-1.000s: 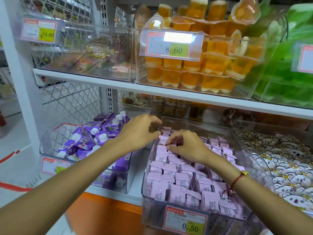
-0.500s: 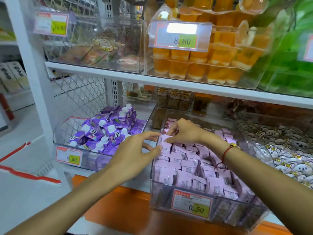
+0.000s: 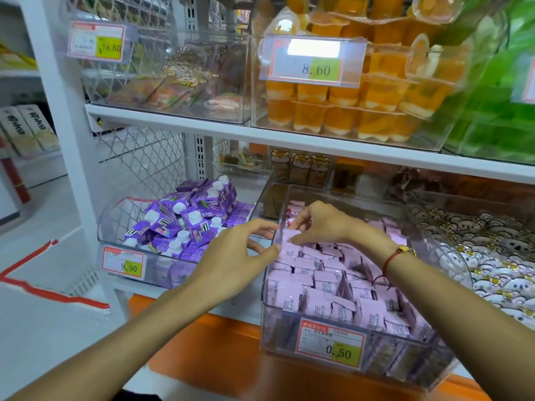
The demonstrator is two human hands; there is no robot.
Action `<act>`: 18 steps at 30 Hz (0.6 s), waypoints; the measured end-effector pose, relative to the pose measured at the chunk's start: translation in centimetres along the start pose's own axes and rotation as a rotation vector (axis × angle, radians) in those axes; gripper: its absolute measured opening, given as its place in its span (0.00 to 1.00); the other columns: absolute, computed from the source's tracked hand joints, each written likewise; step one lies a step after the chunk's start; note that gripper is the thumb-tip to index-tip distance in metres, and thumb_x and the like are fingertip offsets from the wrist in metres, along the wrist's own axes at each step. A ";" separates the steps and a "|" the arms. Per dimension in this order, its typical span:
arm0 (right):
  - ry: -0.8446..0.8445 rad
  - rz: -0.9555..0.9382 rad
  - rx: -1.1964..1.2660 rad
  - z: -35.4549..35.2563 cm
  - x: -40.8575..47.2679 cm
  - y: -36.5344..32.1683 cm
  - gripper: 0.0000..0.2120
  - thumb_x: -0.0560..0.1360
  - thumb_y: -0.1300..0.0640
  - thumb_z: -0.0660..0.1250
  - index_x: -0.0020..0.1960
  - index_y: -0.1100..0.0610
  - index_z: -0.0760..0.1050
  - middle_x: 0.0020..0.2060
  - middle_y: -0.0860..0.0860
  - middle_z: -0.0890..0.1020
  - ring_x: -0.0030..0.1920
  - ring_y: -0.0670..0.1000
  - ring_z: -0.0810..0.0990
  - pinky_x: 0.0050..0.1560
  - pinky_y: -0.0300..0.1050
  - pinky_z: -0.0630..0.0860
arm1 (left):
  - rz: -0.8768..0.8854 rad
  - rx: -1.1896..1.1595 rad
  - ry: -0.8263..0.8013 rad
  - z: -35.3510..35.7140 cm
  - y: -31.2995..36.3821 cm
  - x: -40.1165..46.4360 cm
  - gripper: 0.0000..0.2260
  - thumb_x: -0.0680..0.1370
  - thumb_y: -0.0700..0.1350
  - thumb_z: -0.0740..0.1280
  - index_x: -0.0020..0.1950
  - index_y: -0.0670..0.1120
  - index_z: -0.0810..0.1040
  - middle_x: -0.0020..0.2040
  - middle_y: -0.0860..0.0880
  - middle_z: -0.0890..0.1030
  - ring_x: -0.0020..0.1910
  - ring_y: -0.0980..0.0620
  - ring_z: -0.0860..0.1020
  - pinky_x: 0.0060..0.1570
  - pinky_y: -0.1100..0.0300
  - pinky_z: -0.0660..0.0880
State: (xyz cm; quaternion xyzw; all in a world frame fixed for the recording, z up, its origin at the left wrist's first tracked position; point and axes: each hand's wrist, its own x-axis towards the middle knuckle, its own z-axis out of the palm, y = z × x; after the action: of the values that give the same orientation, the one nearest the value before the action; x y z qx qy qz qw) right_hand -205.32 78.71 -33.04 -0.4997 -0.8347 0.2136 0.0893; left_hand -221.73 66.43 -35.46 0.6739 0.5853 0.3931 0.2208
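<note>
A clear plastic bin (image 3: 411,369) full of small pink packets (image 3: 333,287) stands on the lower shelf, its front sticking out past the shelf edge. My right hand (image 3: 324,224) reaches over the bin's back left corner, its fingers curled onto a pink packet (image 3: 291,235) there. A red cord bracelet is on that wrist. My left hand (image 3: 231,264) lies just outside the bin's left wall. Its fingers are stretched out and its thumb tip touches the rim beside the packets.
A bin of purple drink cartons (image 3: 185,224) sits to the left, and a bin of white cartoon packets (image 3: 492,256) to the right. The white upper shelf (image 3: 289,140) close overhead carries orange jelly cups (image 3: 362,111) and green ones. A white upright (image 3: 66,140) stands at the left.
My left hand has drawn back from above the bin's rear to its left rim. My right hand has shifted toward the back left corner. The view has swung right and slightly down.
</note>
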 end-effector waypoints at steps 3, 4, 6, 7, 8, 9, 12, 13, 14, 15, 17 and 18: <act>0.016 0.013 -0.019 0.7 0.3 -0.3 0.13 0.70 0.52 0.74 0.49 0.60 0.82 0.32 0.45 0.76 0.33 0.44 0.72 0.32 0.35 0.69 | 0.003 0.013 0.005 0.0 -0.1 -0.1 0.10 0.75 0.52 0.68 0.56 0.60 0.76 0.52 0.64 0.80 0.41 0.68 0.78 0.49 0.59 0.75; 0.021 -0.002 -0.041 0.7 0.3 -0.3 0.12 0.70 0.52 0.73 0.48 0.60 0.82 0.32 0.45 0.76 0.36 0.44 0.71 0.33 0.35 0.69 | 0.003 0.014 0.003 0.0 -0.1 -0.1 0.10 0.75 0.53 0.68 0.56 0.60 0.76 0.52 0.64 0.79 0.41 0.68 0.78 0.50 0.58 0.75; 0.036 -0.053 -0.082 0.6 0.2 -0.4 0.12 0.71 0.52 0.73 0.47 0.60 0.82 0.35 0.46 0.77 0.41 0.45 0.72 0.34 0.34 0.68 | 0.003 0.012 0.003 0.0 0.0 -0.2 0.11 0.75 0.53 0.68 0.56 0.60 0.76 0.52 0.64 0.79 0.41 0.67 0.78 0.52 0.56 0.75; 0.048 -0.074 -0.088 0.6 0.0 -0.4 0.12 0.72 0.52 0.72 0.47 0.61 0.82 0.37 0.48 0.78 0.41 0.47 0.74 0.33 0.35 0.67 | 0.001 0.012 0.005 0.0 0.0 -0.2 0.10 0.74 0.53 0.68 0.56 0.60 0.76 0.51 0.64 0.80 0.41 0.67 0.79 0.52 0.56 0.76; 0.070 -0.098 -0.083 0.8 -0.2 -0.3 0.13 0.73 0.52 0.71 0.48 0.62 0.81 0.39 0.51 0.78 0.41 0.49 0.74 0.34 0.38 0.67 | 0.000 0.014 0.006 0.0 -0.1 -0.1 0.10 0.74 0.52 0.68 0.55 0.60 0.76 0.51 0.64 0.80 0.41 0.67 0.79 0.53 0.55 0.76; 0.097 -0.120 -0.064 1.0 -0.4 -0.2 0.13 0.74 0.52 0.69 0.49 0.63 0.79 0.41 0.53 0.77 0.42 0.49 0.73 0.35 0.40 0.64 | 0.000 0.018 0.007 0.0 -0.1 -0.1 0.10 0.74 0.53 0.68 0.55 0.60 0.76 0.51 0.64 0.80 0.41 0.67 0.79 0.53 0.54 0.76; 0.199 -0.143 0.086 1.5 -1.5 -0.3 0.12 0.78 0.54 0.64 0.56 0.61 0.71 0.44 0.51 0.75 0.42 0.49 0.73 0.37 0.42 0.66 | 0.000 0.020 0.009 -0.1 -0.1 -0.2 0.10 0.74 0.56 0.67 0.55 0.61 0.76 0.50 0.65 0.79 0.41 0.68 0.78 0.53 0.53 0.76; 0.258 -0.136 0.183 1.4 -2.0 -0.4 0.12 0.79 0.54 0.63 0.58 0.59 0.69 0.44 0.50 0.76 0.42 0.49 0.75 0.40 0.42 0.70 | -0.002 0.015 0.015 -0.1 -0.1 -0.1 0.10 0.74 0.57 0.66 0.55 0.62 0.76 0.49 0.66 0.79 0.41 0.68 0.78 0.52 0.53 0.76; 0.334 -0.122 0.298 1.1 -2.5 -0.7 0.12 0.79 0.54 0.62 0.59 0.58 0.68 0.44 0.49 0.77 0.42 0.47 0.76 0.41 0.41 0.73 | -0.006 0.010 0.028 -0.1 -0.1 -0.1 0.10 0.74 0.58 0.65 0.54 0.62 0.77 0.48 0.67 0.79 0.42 0.68 0.78 0.52 0.54 0.76; 0.423 -0.101 0.419 0.7 -3.0 -0.9 0.11 0.79 0.54 0.62 0.60 0.57 0.67 0.44 0.47 0.77 0.42 0.44 0.77 0.40 0.39 0.75 | -0.009 0.005 0.048 -0.1 -0.1 0.0 0.09 0.74 0.59 0.64 0.53 0.62 0.77 0.47 0.67 0.79 0.42 0.68 0.78 0.52 0.55 0.76; 0.624 -0.047 0.658 -0.1 -4.3 -1.2 0.10 0.79 0.54 0.61 0.59 0.56 0.68 0.45 0.45 0.78 0.40 0.40 0.79 0.40 0.37 0.79 | -0.006 -0.026 0.111 -0.3 0.0 0.2 0.07 0.76 0.56 0.63 0.53 0.61 0.77 0.47 0.67 0.79 0.45 0.65 0.78 0.51 0.56 0.75; 0.709 -0.025 0.784 -0.3 -4.9 -1.2 0.10 0.79 0.54 0.61 0.59 0.56 0.68 0.45 0.46 0.79 0.41 0.40 0.79 0.39 0.34 0.78 | 0.009 -0.044 0.151 -0.4 -0.1 0.3 0.07 0.78 0.53 0.63 0.55 0.61 0.76 0.49 0.65 0.79 0.47 0.63 0.78 0.51 0.57 0.75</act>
State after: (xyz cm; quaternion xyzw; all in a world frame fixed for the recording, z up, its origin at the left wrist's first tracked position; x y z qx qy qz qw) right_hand -203.75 74.00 -31.88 -0.4606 -0.6166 0.3267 0.5486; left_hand -222.13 66.66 -35.18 0.6398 0.5885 0.4567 0.1890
